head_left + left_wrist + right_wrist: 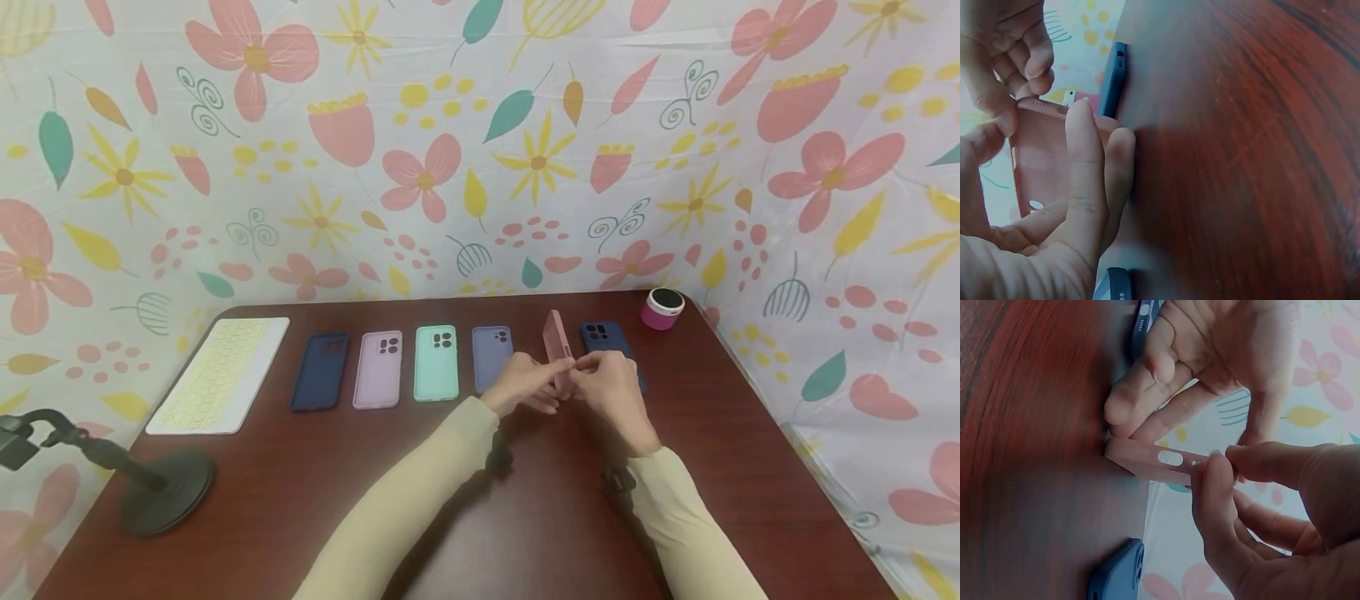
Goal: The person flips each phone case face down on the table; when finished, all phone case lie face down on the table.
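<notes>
A pink phone case (556, 346) is held on its edge between both hands, its lower end close to the table. My left hand (522, 383) grips it from the left; in the left wrist view its fingers lie around the case (1044, 159) and its inner side shows. At the near upper corner, my right hand (611, 387) pinches the case between thumb and fingers, as the right wrist view of the case (1154, 459) shows. A dark blue phone case (603, 333) lies right behind the right hand, and a greyish-blue case (489, 354) lies beside the left.
Further left in the row lie a mint case (435, 367), a lilac case (377, 375) and a navy case (318, 375). A white keyboard (217, 375) is at the left edge, a black stand (168, 492) before it. A pink-and-white round speaker (662, 309) stands at the back right.
</notes>
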{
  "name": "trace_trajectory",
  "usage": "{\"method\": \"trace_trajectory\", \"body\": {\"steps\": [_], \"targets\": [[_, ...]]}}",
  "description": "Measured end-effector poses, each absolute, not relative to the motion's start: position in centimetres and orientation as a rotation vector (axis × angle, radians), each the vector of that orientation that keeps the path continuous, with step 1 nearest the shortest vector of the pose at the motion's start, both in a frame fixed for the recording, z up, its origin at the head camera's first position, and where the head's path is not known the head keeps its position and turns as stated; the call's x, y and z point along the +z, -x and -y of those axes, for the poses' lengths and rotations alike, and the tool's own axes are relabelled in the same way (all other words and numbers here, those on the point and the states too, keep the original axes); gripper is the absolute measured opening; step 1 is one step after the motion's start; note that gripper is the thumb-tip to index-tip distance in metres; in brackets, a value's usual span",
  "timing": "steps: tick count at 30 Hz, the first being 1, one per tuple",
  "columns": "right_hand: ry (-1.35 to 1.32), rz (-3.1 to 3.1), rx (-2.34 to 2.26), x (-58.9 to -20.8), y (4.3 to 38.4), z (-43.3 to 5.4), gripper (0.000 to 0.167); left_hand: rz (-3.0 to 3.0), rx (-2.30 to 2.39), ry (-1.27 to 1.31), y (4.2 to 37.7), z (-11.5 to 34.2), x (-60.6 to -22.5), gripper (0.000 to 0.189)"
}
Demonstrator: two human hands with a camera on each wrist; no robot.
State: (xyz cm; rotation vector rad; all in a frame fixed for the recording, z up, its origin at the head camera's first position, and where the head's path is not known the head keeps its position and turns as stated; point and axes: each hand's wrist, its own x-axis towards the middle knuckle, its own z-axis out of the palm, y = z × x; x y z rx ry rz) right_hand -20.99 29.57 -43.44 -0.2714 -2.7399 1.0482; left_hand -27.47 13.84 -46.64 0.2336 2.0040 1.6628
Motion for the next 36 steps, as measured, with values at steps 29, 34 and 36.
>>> {"method": "trace_trajectory", "body": {"steps": [29, 34, 36], "targets": [[0.138, 3.1, 1.247, -45.6, 22.2, -30.4, 0.042, -2.277, 1.673, -0.178, 27.8, -12.3, -45.2, 0.021], [0.2, 3.112, 1.122, -45.5, 22.3, -30.2, 0.042, -2.419, 1.527, -0.226, 27.6, -12.6, -45.5, 0.022], [0.223, 3.114, 1.075, -45.5, 22.3, -30.2, 0.042, -2.456, 1.476, -0.249, 27.6, -12.8, -45.6, 0.021]]}}
